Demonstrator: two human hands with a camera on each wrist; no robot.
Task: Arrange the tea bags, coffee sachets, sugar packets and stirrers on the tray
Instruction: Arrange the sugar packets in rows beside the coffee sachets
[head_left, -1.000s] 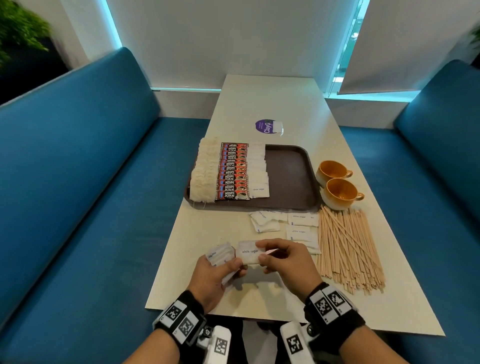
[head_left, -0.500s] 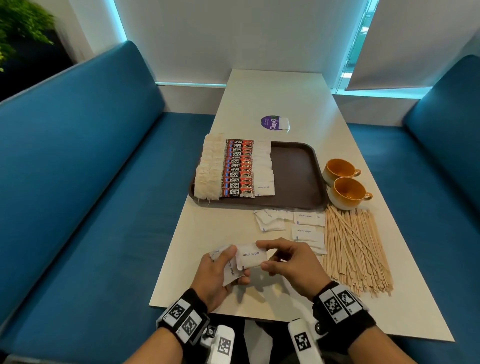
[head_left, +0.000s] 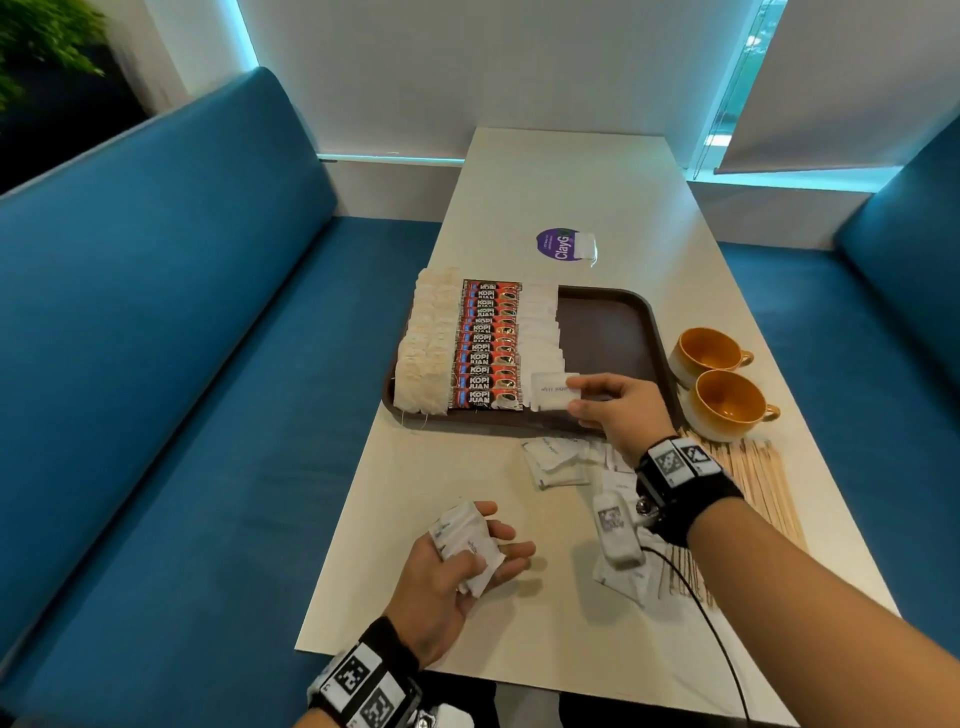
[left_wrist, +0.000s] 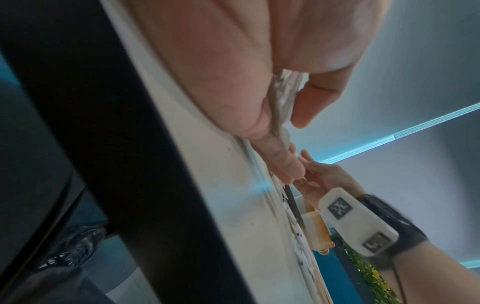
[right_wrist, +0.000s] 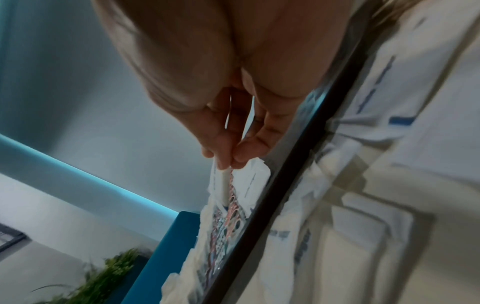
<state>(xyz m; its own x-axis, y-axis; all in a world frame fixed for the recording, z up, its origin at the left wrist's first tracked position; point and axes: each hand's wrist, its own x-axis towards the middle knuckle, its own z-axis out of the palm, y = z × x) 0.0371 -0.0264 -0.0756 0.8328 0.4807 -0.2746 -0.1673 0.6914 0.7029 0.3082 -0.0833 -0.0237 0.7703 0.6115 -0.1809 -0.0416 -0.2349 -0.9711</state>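
Note:
On the brown tray (head_left: 613, 332) lie three rows: tea bags (head_left: 426, 343) on the left, red coffee sachets (head_left: 485, 345) in the middle, white sugar packets (head_left: 540, 327) beside them. My right hand (head_left: 574, 396) pinches one sugar packet (head_left: 550, 391) between thumb and fingers, low over the near end of the sugar row; the right wrist view shows that pinch (right_wrist: 228, 162). Near the table's front edge my left hand (head_left: 498, 530) grips a small stack of sugar packets (head_left: 465, 540), also seen in the left wrist view (left_wrist: 285, 96). Wooden stirrers (head_left: 763, 483) lie in a pile at the right.
Several loose sugar packets (head_left: 556, 460) lie on the table just in front of the tray. Two orange cups (head_left: 727, 402) stand right of the tray, behind the stirrers. A purple sticker (head_left: 558, 244) lies beyond the tray. Blue benches flank the table.
My right hand has carried one sugar packet away from the left hand and forward to the tray's sugar row. The left hand stays near the front edge with its stack.

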